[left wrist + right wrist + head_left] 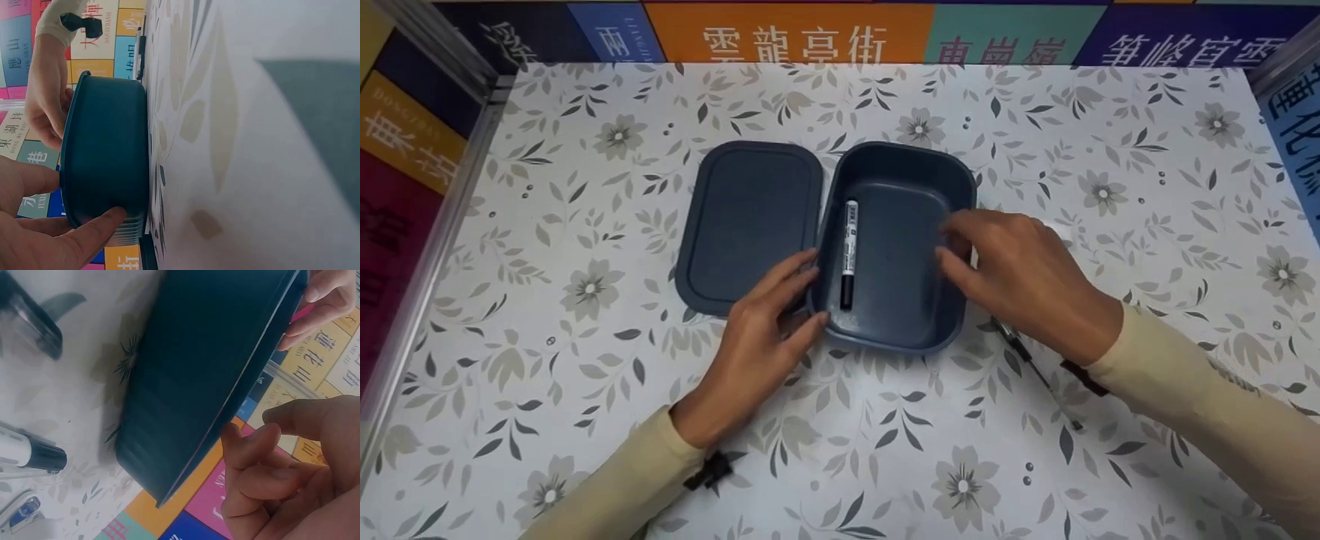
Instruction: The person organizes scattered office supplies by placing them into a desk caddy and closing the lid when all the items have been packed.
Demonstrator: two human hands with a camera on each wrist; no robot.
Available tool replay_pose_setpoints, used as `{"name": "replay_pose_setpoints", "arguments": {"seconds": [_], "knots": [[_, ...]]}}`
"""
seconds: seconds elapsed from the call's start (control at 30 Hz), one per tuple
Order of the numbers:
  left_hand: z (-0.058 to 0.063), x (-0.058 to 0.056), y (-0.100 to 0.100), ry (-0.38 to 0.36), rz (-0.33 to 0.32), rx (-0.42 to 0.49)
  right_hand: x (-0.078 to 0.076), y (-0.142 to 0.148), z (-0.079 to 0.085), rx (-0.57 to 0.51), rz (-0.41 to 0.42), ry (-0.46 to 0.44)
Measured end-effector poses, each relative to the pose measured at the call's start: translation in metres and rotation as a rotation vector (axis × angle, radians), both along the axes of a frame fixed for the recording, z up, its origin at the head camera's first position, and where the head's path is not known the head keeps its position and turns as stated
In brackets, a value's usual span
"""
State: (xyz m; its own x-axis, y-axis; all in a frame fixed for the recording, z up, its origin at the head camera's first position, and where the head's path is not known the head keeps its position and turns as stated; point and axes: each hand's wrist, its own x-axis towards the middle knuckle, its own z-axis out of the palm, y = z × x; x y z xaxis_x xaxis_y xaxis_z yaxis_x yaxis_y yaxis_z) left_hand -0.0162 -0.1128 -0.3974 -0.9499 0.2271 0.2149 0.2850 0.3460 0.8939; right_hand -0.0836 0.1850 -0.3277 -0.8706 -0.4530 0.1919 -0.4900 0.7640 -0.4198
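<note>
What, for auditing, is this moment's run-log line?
left hand: touching dark-blue rectangular box; right hand: empty, near box; slim white, black-ended marker: inside

Counted one left hand (757, 337), one right hand (1024, 270), two pale sleeves (1207, 390), one blue box (892, 341), one lid (750, 225), one black-capped marker (848, 247) inside, another white marker (16, 447) outside, plus one dark-ended item (34, 320) and one white-and-blue item (25, 517), both cut off by the frame edge.
</note>
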Motion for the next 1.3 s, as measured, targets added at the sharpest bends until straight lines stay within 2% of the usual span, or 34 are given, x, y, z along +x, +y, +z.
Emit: {"name": "replay_pose_setpoints", "arguments": {"seconds": [0.27, 0.47, 0.63, 0.83, 1.1, 1.3], "knots": [[0.0, 0.0, -0.001, -0.013, 0.003, -0.007, 0.024, 0.015, 0.0, -0.013, 0.004, 0.096], [0.0, 0.0, 0.0, -0.02, -0.003, 0.01, 0.037, 0.027, -0.008, -0.026, -0.039, 0.143], [0.0, 0.0, 0.0, -0.015, 0.002, -0.008, 0.045, 0.035, -0.016, -0.012, -0.042, 0.173], [0.0, 0.0, 0.0, -0.01, 0.002, -0.008, 0.054, 0.041, -0.024, 0.001, -0.043, 0.185], [0.0, 0.001, 0.0, -0.005, -0.005, -0.009, 0.064, 0.048, -0.038, 0.018, -0.105, 0.13], [0.0, 0.001, -0.001, -0.009, -0.005, -0.003, 0.067, 0.054, -0.048, 0.047, -0.126, 0.144]]}}
